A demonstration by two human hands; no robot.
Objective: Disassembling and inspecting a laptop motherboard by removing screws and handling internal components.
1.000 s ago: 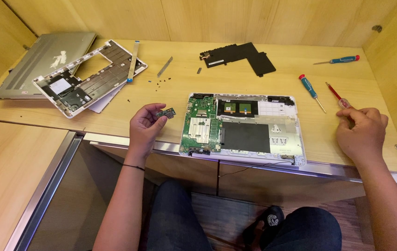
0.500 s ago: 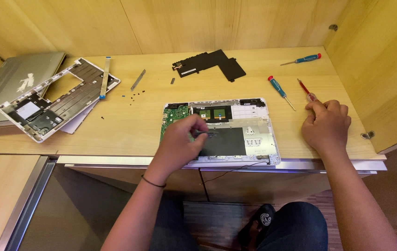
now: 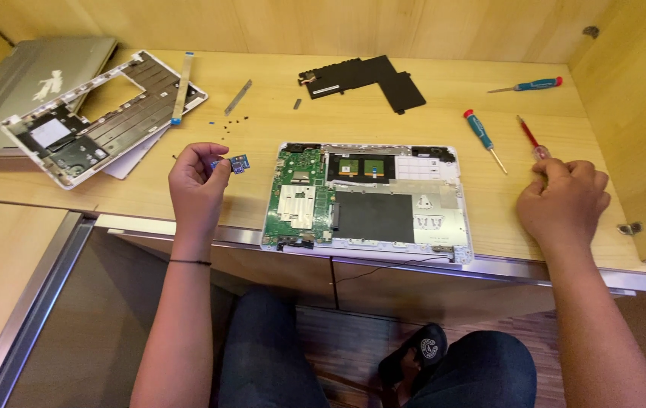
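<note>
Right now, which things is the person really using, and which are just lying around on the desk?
In use:
- small blue circuit board, pinched in the left hand
- red screwdriver, under the right hand
- opened laptop base

Lying about:
- black battery panel
- two teal screwdrivers
- keyboard frame
- grey lid

Far off to the side of my left fingers lies a grey lid (image 3: pixel 32 79), and against it a white frame (image 3: pixel 100 113) with a flat cable (image 3: pixel 182 87) laid across its far corner. Beyond those fingers a metal strip (image 3: pixel 238 97) rests near scattered screws (image 3: pixel 234 125). Farther out, between my two sets of fingers, sits a black panel (image 3: pixel 364 79). Just beyond my right fingers lies a blue screwdriver (image 3: pixel 482 136); another blue-handled one (image 3: pixel 531 85) lies well beyond them, near the wooden wall (image 3: pixel 633 106). Below, a black sandal (image 3: pixel 421 351).
</note>
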